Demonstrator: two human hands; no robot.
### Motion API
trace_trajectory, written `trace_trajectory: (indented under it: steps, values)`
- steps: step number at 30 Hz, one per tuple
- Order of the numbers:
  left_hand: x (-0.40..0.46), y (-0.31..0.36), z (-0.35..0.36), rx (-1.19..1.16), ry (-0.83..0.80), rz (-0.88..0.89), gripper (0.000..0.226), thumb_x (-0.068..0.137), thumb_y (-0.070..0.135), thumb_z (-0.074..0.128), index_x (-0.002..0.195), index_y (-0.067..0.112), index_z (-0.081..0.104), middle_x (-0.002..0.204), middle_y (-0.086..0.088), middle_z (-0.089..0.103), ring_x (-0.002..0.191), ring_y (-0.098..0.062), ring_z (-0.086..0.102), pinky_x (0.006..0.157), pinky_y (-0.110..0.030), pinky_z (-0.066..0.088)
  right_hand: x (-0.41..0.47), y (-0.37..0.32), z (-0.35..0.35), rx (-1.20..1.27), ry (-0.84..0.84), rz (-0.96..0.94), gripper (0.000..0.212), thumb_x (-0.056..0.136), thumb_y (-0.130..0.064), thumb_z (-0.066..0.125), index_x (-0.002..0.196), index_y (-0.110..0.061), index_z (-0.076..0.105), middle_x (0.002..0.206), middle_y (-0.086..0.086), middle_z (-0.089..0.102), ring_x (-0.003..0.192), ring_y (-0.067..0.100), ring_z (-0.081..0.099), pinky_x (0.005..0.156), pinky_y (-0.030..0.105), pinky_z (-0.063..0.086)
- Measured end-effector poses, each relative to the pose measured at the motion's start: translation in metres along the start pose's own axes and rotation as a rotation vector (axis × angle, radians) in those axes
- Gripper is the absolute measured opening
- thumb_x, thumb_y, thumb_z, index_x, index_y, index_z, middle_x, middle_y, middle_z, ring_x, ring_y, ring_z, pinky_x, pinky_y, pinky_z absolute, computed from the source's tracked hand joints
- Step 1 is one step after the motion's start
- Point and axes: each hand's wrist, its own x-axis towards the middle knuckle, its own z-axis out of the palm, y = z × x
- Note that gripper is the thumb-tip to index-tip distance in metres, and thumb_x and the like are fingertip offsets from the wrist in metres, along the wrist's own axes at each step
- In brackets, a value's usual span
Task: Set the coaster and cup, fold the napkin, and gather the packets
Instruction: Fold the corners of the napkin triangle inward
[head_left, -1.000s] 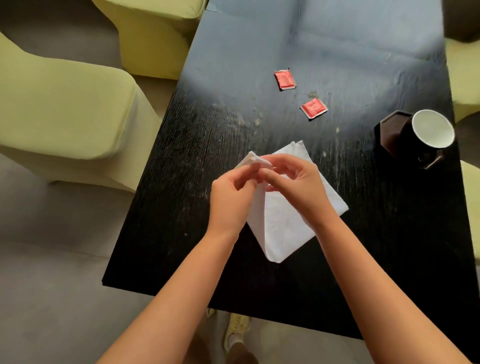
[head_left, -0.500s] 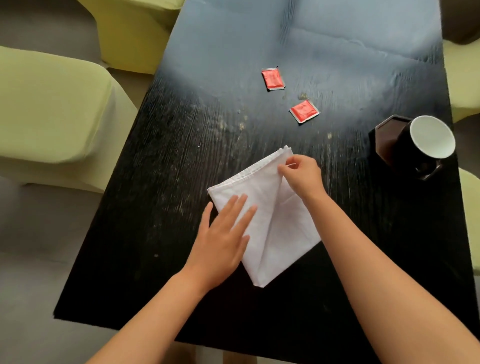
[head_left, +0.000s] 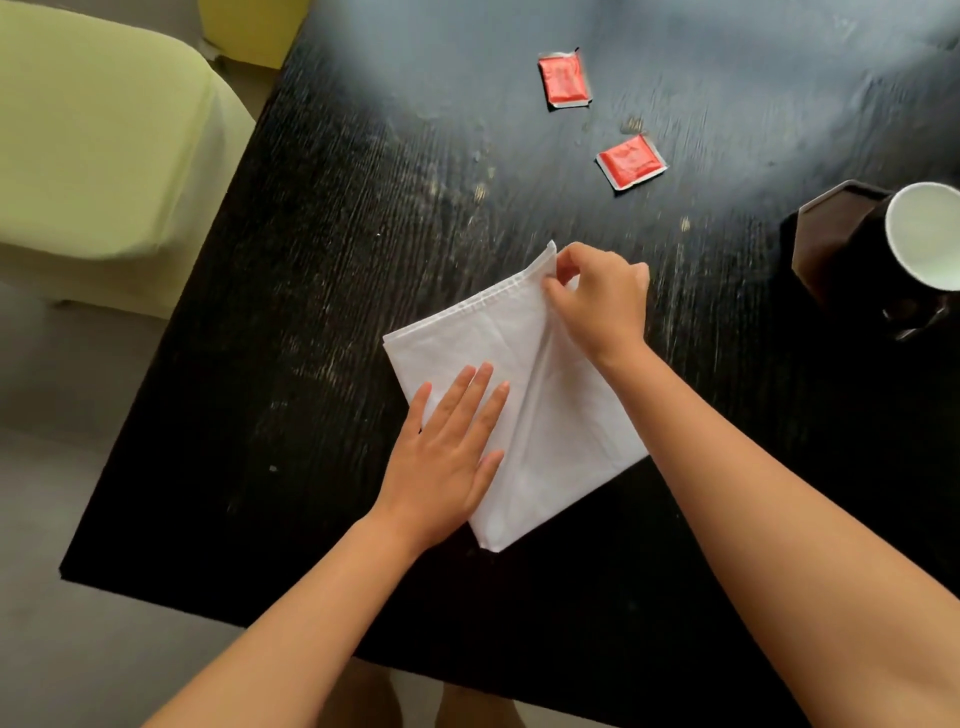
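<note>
Leftmost stood a pale green chair (head_left: 98, 150), drawn close to the edge of the black table (head_left: 322, 270). On the near part of that table lay the white napkin (head_left: 561, 415), already doubled into a rough square set cornerwise to the person. The left hand (head_left: 447, 457) lay flat on its near-left part, fingers straight and together, pressing the cloth down and gripping nothing. Further right, the right hand (head_left: 602, 301) pinched the napkin's far corner between thumb and curled fingers, lifting the top layer slightly so that a soft ridge ran down the middle. Beyond the napkin, well apart from it, two red packets (head_left: 563, 80) lay ungathered, the nearer one (head_left: 631, 163) tilted. At the right edge the cup (head_left: 924, 234) sat on the dark coaster (head_left: 831, 223), so that step looked done. The fold seemed the step in hand, and its risks were plain: if the pinched corner were carried over while the ridge remained, the crease would probably set crooked; if the flat hand eased off, the lower layers might slide on the smooth table and the edges come out of line. A wide sweep to the right might also knock the cup.
</note>
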Motion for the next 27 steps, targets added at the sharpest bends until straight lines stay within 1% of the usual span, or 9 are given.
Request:
trace_trajectory:
  steps: [10, 12, 13, 15, 18, 20, 22, 24, 27]
  values:
    - [-0.003, 0.006, 0.008, 0.024, -0.012, -0.035, 0.056, 0.094, 0.037, 0.025, 0.145, 0.014, 0.023, 0.153, -0.009, 0.021, 0.141, -0.025, 0.017, 0.112, -0.048, 0.01, -0.002, 0.01, 0.006, -0.046, 0.098, -0.102, 0.017, 0.085, -0.023, 0.058, 0.085, -0.006, 0.064, 0.093, 0.011, 0.06, 0.089, 0.031, 0.051, 0.074, 0.035, 0.028]
    - [-0.003, 0.008, 0.007, 0.023, -0.011, -0.047, 0.055, 0.094, 0.036, 0.025, 0.145, 0.014, 0.025, 0.153, -0.008, 0.02, 0.141, -0.026, 0.019, 0.112, -0.048, 0.01, -0.005, 0.009, 0.005, -0.055, 0.134, -0.095, 0.022, 0.083, -0.022, 0.059, 0.101, -0.009, 0.063, 0.109, 0.011, 0.06, 0.102, 0.032, 0.052, 0.079, 0.037, 0.03]
    - [-0.004, 0.009, 0.007, 0.023, -0.013, -0.052, 0.055, 0.094, 0.036, 0.024, 0.145, 0.015, 0.026, 0.153, -0.008, 0.019, 0.141, -0.026, 0.02, 0.112, -0.048, 0.01, -0.008, 0.009, 0.005, -0.106, 0.145, -0.134, 0.035, 0.083, -0.024, 0.057, 0.116, -0.012, 0.059, 0.124, 0.01, 0.056, 0.114, 0.031, 0.05, 0.087, 0.039, 0.031]
    - [-0.004, 0.012, 0.006, 0.011, -0.018, -0.061, 0.056, 0.094, 0.038, 0.024, 0.145, 0.015, 0.025, 0.153, -0.007, 0.018, 0.141, -0.025, 0.022, 0.112, -0.047, 0.01, -0.015, 0.01, 0.007, -0.238, 0.045, -0.327, 0.055, 0.088, -0.033, 0.048, 0.14, -0.018, 0.038, 0.15, 0.009, 0.034, 0.138, 0.028, 0.031, 0.107, 0.046, 0.021]
    - [0.007, 0.009, -0.002, -0.052, 0.054, -0.134, 0.06, 0.093, 0.041, 0.026, 0.145, 0.011, 0.026, 0.152, -0.008, 0.019, 0.14, -0.026, 0.023, 0.111, -0.046, 0.01, -0.023, 0.014, 0.018, -0.361, -0.256, -0.466, 0.058, 0.097, -0.042, 0.034, 0.148, -0.024, 0.015, 0.158, 0.004, 0.012, 0.146, 0.021, 0.006, 0.115, 0.047, -0.003]
    - [0.03, -0.004, -0.009, -0.03, 0.129, -0.239, 0.063, 0.093, 0.041, 0.026, 0.145, 0.006, 0.025, 0.153, -0.013, 0.021, 0.141, -0.026, 0.02, 0.112, -0.047, 0.011, -0.022, 0.019, 0.023, -0.39, -0.295, -0.439, 0.058, 0.097, -0.044, 0.03, 0.148, -0.024, 0.012, 0.158, 0.001, 0.009, 0.146, 0.018, 0.003, 0.115, 0.046, -0.004]
    - [0.054, -0.022, -0.015, 0.007, 0.083, -0.304, 0.069, 0.092, 0.046, 0.017, 0.147, 0.005, 0.015, 0.156, -0.015, 0.014, 0.144, -0.024, 0.013, 0.115, -0.045, 0.009, -0.022, 0.021, 0.024, -0.403, -0.291, -0.448, 0.059, 0.097, -0.045, 0.029, 0.148, -0.023, 0.011, 0.158, 0.001, 0.009, 0.146, 0.018, 0.003, 0.115, 0.046, -0.003]
    - [0.063, -0.035, -0.012, 0.025, 0.001, -0.261, 0.072, 0.089, 0.051, 0.011, 0.149, 0.01, 0.008, 0.158, -0.013, 0.006, 0.146, -0.022, 0.005, 0.116, -0.043, 0.004, -0.021, 0.021, 0.025, -0.401, -0.282, -0.457, 0.059, 0.097, -0.045, 0.029, 0.149, -0.023, 0.011, 0.158, 0.002, 0.01, 0.146, 0.018, 0.004, 0.116, 0.047, -0.002]
    - [0.052, -0.042, -0.005, 0.037, -0.018, -0.089, 0.067, 0.091, 0.052, 0.019, 0.148, 0.017, 0.014, 0.156, -0.014, 0.01, 0.144, -0.025, 0.01, 0.115, -0.045, 0.006, -0.021, 0.021, 0.027, -0.397, -0.281, -0.454, 0.06, 0.096, -0.045, 0.03, 0.149, -0.023, 0.012, 0.158, 0.002, 0.01, 0.146, 0.019, 0.005, 0.116, 0.048, 0.0]
